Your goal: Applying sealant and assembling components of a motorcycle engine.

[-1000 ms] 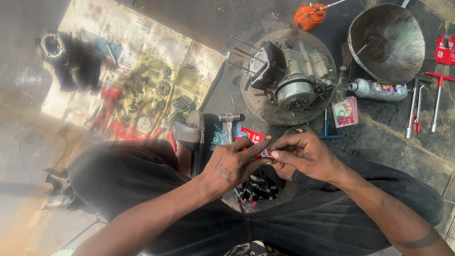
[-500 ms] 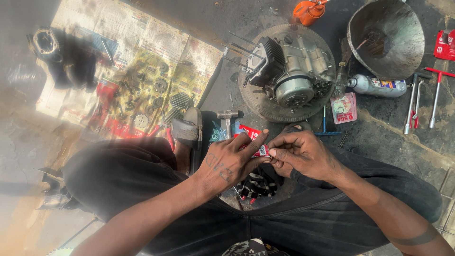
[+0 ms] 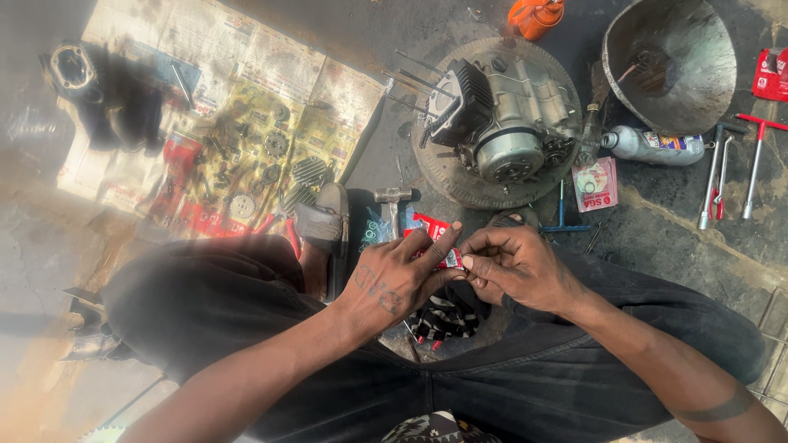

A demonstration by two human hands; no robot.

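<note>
An engine [image 3: 502, 123] sits on a round plate [image 3: 460, 184], beside a metal bowl [image 3: 669, 61] and gear-strewn newspaper [image 3: 222, 98].

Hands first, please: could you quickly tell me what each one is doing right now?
Left hand: closed, pinching a small red packet.
Right hand: closed, fingers pinching the same packet's end.

Between the two hands and the engine block [image 3: 501, 123] on its round metal disc, a narrow strip of dark floor [image 3: 657, 238] is crowded by a small hammer [image 3: 392, 201] and a blue-handled tool [image 3: 562, 215]. Gears cover the newspaper [image 3: 222, 123] to the left. On the right, open floor lies below the plastic bottle [image 3: 652, 145] and T-handled wrenches [image 3: 735, 168].
</note>
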